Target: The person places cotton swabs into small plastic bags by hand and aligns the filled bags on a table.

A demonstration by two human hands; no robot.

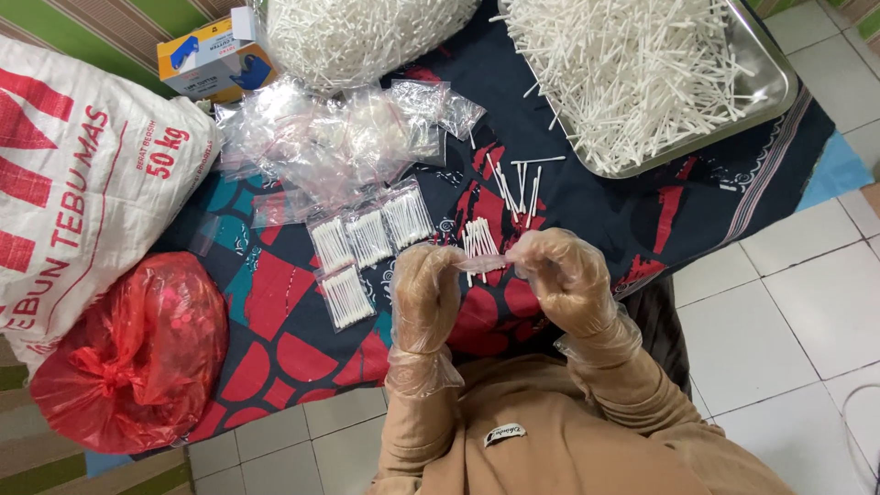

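Note:
Both my hands wear thin clear plastic gloves. My left hand (pixel 427 295) and my right hand (pixel 561 278) pinch the two ends of a small clear plastic pouch (pixel 482 263) between them, above a dark patterned cloth (pixel 275 312). A small bunch of white cotton swabs (pixel 477 240) lies on the cloth just beyond the pouch. Several filled swab pouches (pixel 367 240) lie in a row to the left of my left hand. Loose swabs (pixel 515 183) are scattered further out.
A metal tray (pixel 768 87) heaped with white swabs stands at the back right. A big clear bag of swabs (pixel 357 37) and a pile of empty pouches (pixel 321 137) lie at the back. A white sack (pixel 73 183), a red plastic bag (pixel 137 353) and a small box (pixel 206 60) are at left.

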